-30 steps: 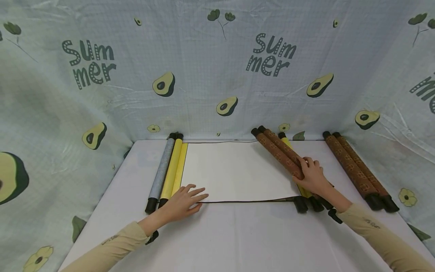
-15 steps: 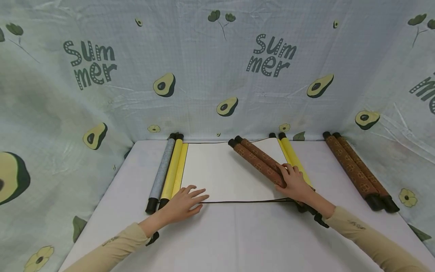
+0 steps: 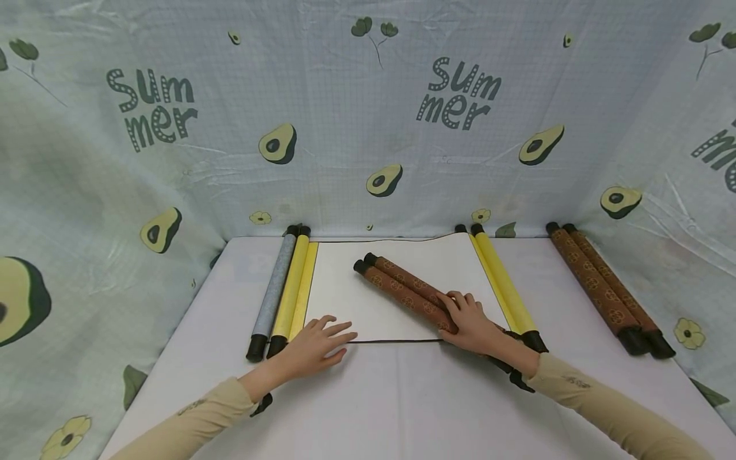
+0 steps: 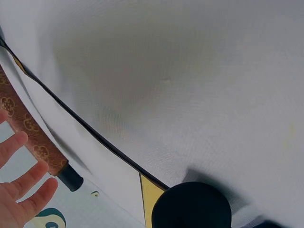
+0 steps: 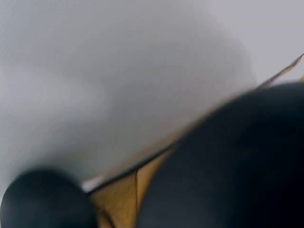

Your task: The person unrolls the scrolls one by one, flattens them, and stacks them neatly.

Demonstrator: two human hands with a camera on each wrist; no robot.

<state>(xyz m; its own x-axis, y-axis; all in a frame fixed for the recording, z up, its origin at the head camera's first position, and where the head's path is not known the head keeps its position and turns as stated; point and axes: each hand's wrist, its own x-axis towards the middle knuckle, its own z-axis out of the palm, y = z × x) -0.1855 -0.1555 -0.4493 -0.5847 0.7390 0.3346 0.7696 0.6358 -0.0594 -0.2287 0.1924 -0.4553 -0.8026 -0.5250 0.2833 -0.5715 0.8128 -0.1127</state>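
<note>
The right hand (image 3: 473, 327) has its fingers bent round a pair of brown rolls (image 3: 405, 294), which slant over the white paper (image 3: 345, 291), with their near ends past its front edge. I cannot tell if they touch it. The left hand (image 3: 313, 351) has its fingers spread wide by the paper's front left corner and holds nothing. To do this bit well, it should help to squeeze both rolls snugly together so neither comes loose, and keep them high enough that the black ends (image 3: 360, 266) don't scrape the paper or bump the yellow roll (image 3: 508, 287) along its right side. A hold nearer the middle may stop the far ends dipping. The left wrist view shows a big black knob (image 4: 192, 206) at the paper's edge, a spot the left arm (image 3: 190, 415) mostly covers in the head view. In the right wrist view, blurry dark round shapes (image 5: 228, 166) hide a lot and no fingers show, so only the head view shows that grip.
</note>
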